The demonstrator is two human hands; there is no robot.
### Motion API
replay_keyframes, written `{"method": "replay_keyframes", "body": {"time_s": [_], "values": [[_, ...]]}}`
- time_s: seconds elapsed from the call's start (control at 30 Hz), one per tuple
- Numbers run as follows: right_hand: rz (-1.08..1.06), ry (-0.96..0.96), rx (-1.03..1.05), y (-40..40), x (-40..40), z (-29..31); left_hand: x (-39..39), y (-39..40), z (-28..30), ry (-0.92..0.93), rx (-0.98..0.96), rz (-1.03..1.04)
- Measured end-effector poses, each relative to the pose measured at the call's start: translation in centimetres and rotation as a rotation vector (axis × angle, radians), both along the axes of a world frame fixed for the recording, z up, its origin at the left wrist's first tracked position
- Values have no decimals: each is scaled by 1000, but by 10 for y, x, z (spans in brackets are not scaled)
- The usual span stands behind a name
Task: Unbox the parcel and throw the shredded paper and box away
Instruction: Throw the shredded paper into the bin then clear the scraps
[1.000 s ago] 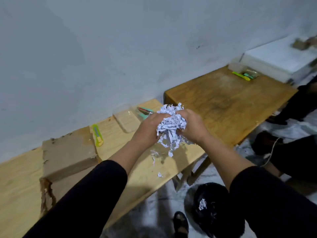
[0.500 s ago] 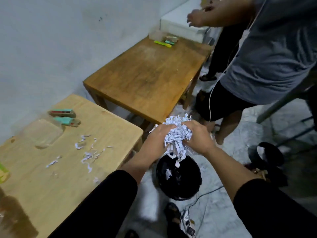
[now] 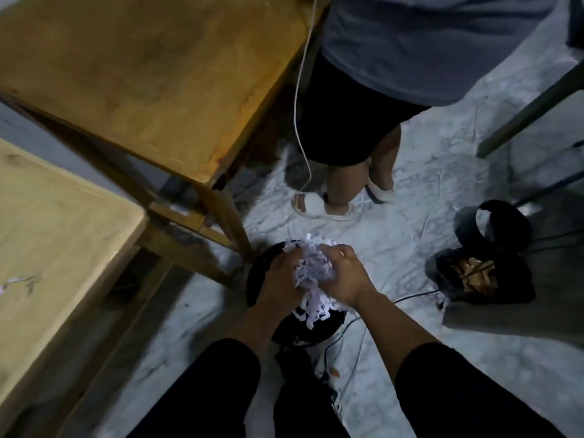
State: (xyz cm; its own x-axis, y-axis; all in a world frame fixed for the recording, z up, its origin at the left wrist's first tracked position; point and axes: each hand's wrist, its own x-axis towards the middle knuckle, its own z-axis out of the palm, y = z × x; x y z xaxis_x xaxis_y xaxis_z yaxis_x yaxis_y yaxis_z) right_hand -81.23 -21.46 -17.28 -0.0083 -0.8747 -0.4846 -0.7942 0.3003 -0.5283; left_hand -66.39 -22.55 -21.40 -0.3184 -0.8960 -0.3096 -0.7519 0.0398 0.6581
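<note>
A clump of white shredded paper (image 3: 311, 273) is pressed between my left hand (image 3: 279, 279) and my right hand (image 3: 346, 278). Both hands hover right over a round black bin (image 3: 256, 273) standing on the floor, and some strips dangle toward its opening. My hands and the paper hide most of the bin. A few loose shreds (image 3: 19, 281) lie on the light wooden table (image 3: 57, 222) at the left. The parcel box is out of view.
A darker wooden table (image 3: 151, 74) stands behind the bin, one leg close to its rim. Another person (image 3: 379, 90) in sandals stands just beyond. A black bag (image 3: 486, 273) and cables lie on the marbled floor at the right.
My view has swung down and right, away from the light table. Both hands carried the paper clump lower, from in front of the table edge to directly above the black bin.
</note>
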Motion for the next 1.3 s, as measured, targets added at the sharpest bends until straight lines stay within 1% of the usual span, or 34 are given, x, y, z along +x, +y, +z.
{"method": "replay_keyframes", "body": {"time_s": [0.07,0.13,0.17,0.27,0.3,0.4,0.47,0.57,0.63,0.67,0.7,0.8,0.93,1.03,1.13,1.2,1.3], "values": [[22,3,51,-6,-2,-13,-8,-1,-12,-80,39,-24],[48,45,106,-11,-2,-22,-11,-1,-17,-166,108,13],[57,66,129,-12,-1,-23,-12,-1,-18,-198,110,34],[66,113,172,-13,2,-12,-17,-2,-2,-252,156,43],[69,124,173,-15,3,-5,-17,-3,7,-264,137,48],[116,171,124,-22,10,27,-15,-11,45,-289,20,54],[178,212,37,-29,16,56,-13,-18,75,-295,-83,51],[253,234,-109,-46,29,108,1,-33,131,-319,-182,39],[291,262,-196,-61,39,144,12,-44,164,-278,-292,29],[310,270,-226,-68,45,162,20,-47,178,-318,-392,21],[329,272,-250,-75,50,180,26,-50,200,-279,-363,58],[388,284,-320,-92,70,231,46,-58,252,-286,-346,199],[456,326,-433,-104,103,285,90,-61,300,-349,-444,325],[496,306,-509,-106,140,314,138,-50,330,-432,-539,424],[559,279,-555,-100,183,332,188,-30,348,-441,-579,524],[595,236,-578,-91,214,334,223,-13,351,-449,-563,604],[653,141,-543,-74,257,324,272,19,341,-469,-500,698]]}}
